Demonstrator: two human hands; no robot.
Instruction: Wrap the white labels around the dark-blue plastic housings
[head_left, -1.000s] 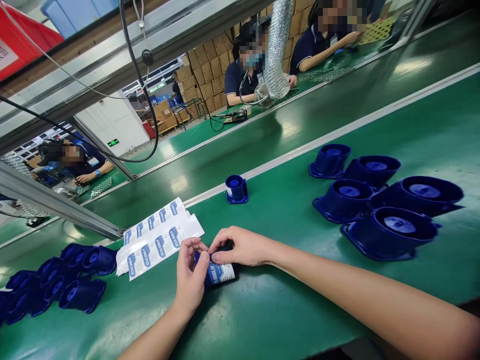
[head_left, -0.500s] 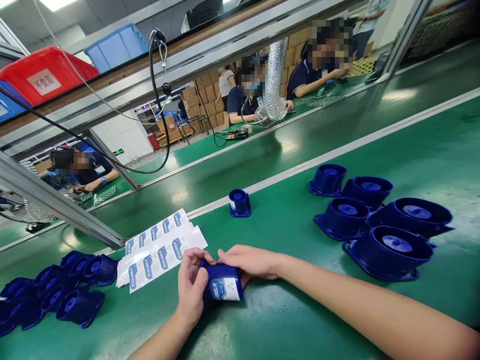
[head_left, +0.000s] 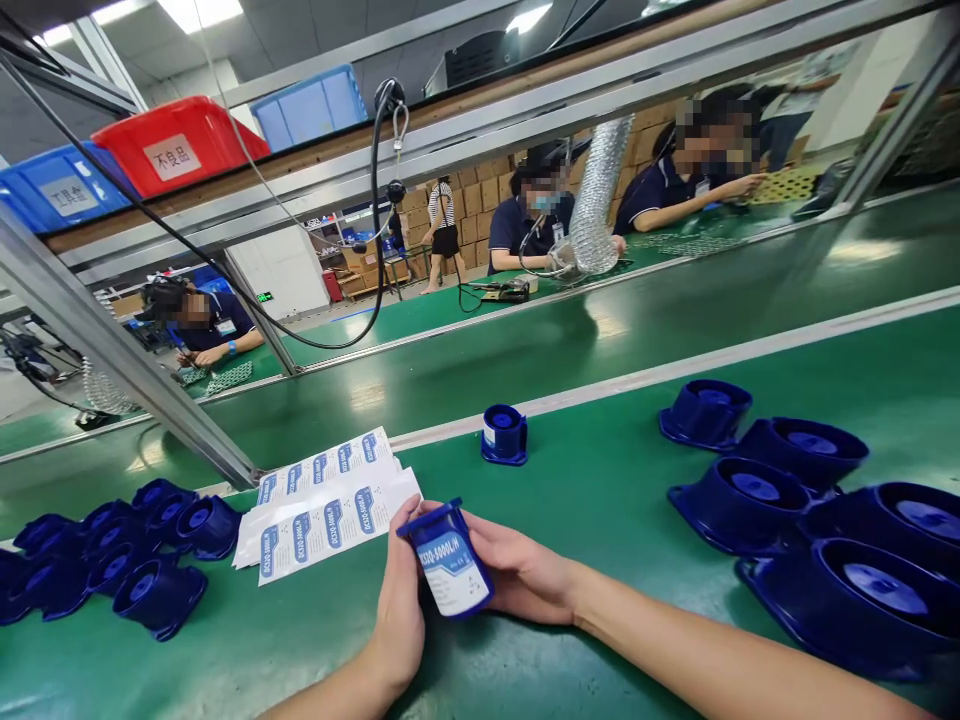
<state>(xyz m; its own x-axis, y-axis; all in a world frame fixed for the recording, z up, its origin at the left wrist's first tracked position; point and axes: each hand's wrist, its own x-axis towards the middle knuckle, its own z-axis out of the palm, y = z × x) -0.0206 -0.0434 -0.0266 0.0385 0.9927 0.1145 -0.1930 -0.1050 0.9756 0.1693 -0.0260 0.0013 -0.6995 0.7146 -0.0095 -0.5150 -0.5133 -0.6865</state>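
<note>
The green desk (head_left: 600, 470) spreads out on every side of the label sheets. A metal post (head_left: 165, 370) slants up leftward from their far left corner. Well to the right of the sheets, five blue parts (head_left: 750, 510) stand upright, crowded together; to the left of them is a packed batch of similar parts (head_left: 116, 565), the closest just beside their edge. The label sheets (head_left: 352, 530) themselves overlap, printed in blue and white. Just right of their near corner, both hands are curled around one blue housing: the left hand (head_left: 401, 605) on the side towards the sheets, the right hand (head_left: 525, 575) on the other. That blue housing (head_left: 448, 530) is tilted, and a lone part (head_left: 504, 435) stands upright right of the sheets' far end. The housing's label (head_left: 459, 590) shows "5000L/H".
</note>
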